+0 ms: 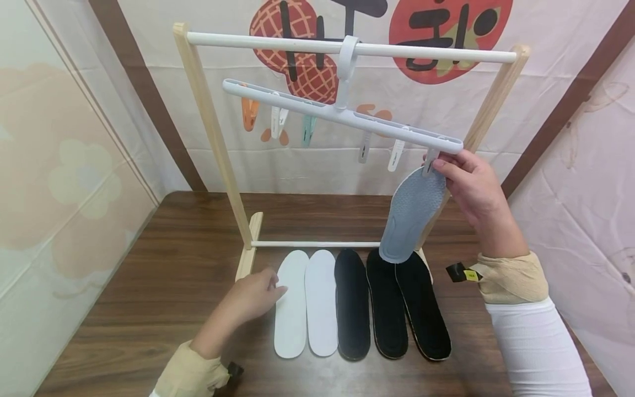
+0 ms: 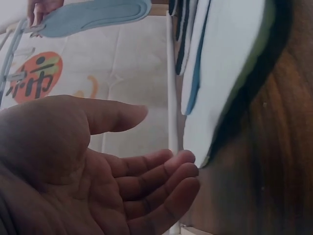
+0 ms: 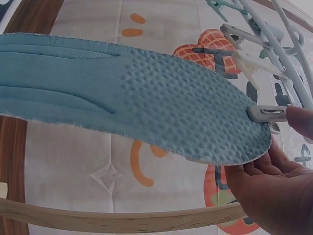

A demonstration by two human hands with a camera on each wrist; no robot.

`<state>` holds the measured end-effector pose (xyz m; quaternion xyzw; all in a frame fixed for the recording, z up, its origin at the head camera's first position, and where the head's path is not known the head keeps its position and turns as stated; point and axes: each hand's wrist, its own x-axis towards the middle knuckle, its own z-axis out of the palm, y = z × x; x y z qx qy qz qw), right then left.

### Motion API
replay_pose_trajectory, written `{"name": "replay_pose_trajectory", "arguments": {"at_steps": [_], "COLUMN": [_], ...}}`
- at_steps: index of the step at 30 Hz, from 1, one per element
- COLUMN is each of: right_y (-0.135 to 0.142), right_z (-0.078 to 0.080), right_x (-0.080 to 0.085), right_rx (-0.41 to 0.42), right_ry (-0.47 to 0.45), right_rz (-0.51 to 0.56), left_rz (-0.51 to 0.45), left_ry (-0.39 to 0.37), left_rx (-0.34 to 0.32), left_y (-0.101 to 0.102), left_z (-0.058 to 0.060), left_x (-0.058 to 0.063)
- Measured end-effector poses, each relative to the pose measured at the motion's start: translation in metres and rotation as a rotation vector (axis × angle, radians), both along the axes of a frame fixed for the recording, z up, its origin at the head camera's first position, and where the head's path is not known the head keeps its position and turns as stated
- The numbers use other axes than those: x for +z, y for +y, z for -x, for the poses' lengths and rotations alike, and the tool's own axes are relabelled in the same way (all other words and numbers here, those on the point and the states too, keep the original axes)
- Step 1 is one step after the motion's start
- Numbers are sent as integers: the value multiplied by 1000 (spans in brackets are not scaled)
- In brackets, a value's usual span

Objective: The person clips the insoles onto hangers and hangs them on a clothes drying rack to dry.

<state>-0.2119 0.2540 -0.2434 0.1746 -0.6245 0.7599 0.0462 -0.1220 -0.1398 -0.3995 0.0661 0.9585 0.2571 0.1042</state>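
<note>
One left hand (image 1: 253,295), relaxed and empty, is held at the leftmost white insole (image 1: 291,325); whether contact is made cannot be told. Another white insole (image 1: 321,303) and three black insoles (image 1: 353,309) are laid rightward on the table (image 1: 149,309). Above, the hanger (image 1: 297,105) is tilted down to the right, where the blue insole (image 1: 414,212) is caught by a clip (image 1: 429,164) pinched in the right hand (image 1: 473,184). Should too thin an edge be caught, the insole could be dropped on release; by a sudden release, the hanger could be set swinging.
</note>
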Motion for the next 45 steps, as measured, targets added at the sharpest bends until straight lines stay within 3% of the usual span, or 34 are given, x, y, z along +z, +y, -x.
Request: {"name": "replay_pose_trajectory", "arguments": {"at_steps": [9, 23, 45], "right_y": [1, 4, 7], "right_z": [-1, -2, -6], "right_x": [-2, -4, -7], "right_rx": [3, 4, -58], "right_ry": [-5, 10, -15], "right_rz": [17, -6, -37], "left_rz": [48, 64, 51], "left_ry": [-65, -18, -60], "left_rx": [-4, -20, -9], "left_y": [-1, 0, 0], "left_z": [-5, -10, -10], "left_x": [-6, -12, -14]}}
